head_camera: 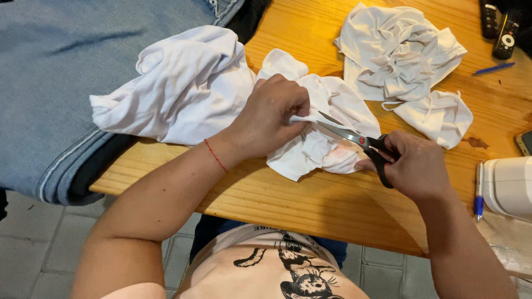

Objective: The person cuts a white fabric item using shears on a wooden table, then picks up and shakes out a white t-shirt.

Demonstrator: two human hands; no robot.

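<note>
My left hand (269,116) pinches a fold of a crumpled white cloth (188,88) that lies on the wooden table (310,199). My right hand (415,166) holds black-handled scissors (354,138), blades open and pointing left at the fold held by the left hand. The cloth spreads left onto the denim. A thin red thread circles my left wrist.
A blue denim garment (61,83) covers the table's left part. More white fabric pieces (399,55) lie at the back right. Two remote controls (499,27), a blue pen (493,68), another pen (479,191), a white appliance (510,185) and a phone edge (525,143) sit at right.
</note>
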